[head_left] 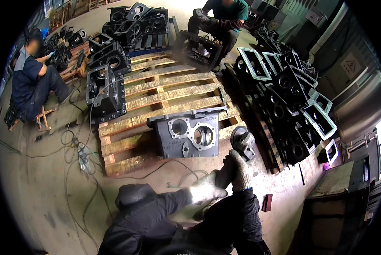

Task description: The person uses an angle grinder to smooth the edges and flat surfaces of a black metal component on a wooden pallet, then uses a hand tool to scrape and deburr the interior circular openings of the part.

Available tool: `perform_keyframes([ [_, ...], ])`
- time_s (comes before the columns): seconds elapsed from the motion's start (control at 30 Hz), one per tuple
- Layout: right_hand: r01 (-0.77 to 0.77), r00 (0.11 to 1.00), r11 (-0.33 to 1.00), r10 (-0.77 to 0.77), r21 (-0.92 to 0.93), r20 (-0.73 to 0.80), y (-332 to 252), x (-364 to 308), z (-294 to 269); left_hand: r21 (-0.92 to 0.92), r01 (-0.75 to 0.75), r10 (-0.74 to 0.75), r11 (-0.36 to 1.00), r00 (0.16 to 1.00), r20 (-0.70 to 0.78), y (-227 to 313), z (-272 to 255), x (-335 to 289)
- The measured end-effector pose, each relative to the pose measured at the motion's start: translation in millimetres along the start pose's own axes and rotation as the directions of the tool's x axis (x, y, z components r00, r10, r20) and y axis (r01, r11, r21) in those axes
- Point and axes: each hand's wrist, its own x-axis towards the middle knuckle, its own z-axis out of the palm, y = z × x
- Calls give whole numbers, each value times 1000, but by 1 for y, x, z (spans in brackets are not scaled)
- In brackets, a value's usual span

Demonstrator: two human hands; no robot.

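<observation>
An angle grinder (pixel 244 145) points up and away from me, its disc at the far end, just right of a dark grey cast housing. White-gloved, my right hand (pixel 241 171) is closed around the grinder's body behind the head. My left hand (pixel 208 187), also in a pale glove, is at the grinder's rear end with its fingers wrapped there, partly washed out by bright light. The cast housing (pixel 186 146) sits at the near edge of a wooden pallet, its face with two round bores toward me. The disc is apart from the housing.
More black castings (pixel 107 91) stand on the wooden pallet (pixel 173 102); others with pale rims (pixel 284 93) crowd the right. One person (pixel 224 17) sits beyond the pallet, another (pixel 33 80) at left. Cables (pixel 86 165) cross the floor. A small red block (pixel 267 202) lies nearby.
</observation>
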Motion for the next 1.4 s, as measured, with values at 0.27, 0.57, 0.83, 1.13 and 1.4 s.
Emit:
perform_keyframes([
  [0.27, -8, 999, 999, 7, 31, 45, 14, 11, 12, 118, 151, -154, 981, 988, 15, -10, -11, -7],
  [0.57, 13, 1000, 999, -13, -30, -6, 22, 20, -2, -10, 149, -148, 989, 987, 60, 52, -33, -10],
  [0.83, -50, 998, 998, 51, -34, 38, 12, 14, -1, 64, 107, -107, 992, 994, -7, 14, -14, -6],
  [1.13, -4, 1000, 1000, 4, -20, 17, -2, -4, 17, -30, 319, -311, 947, 938, 149, 39, -28, -5],
  [1.4, -1, 1000, 1000, 1, -21, -15, 16, 14, 6, 70, 304, -309, 950, 948, 74, 15, -19, -7],
])
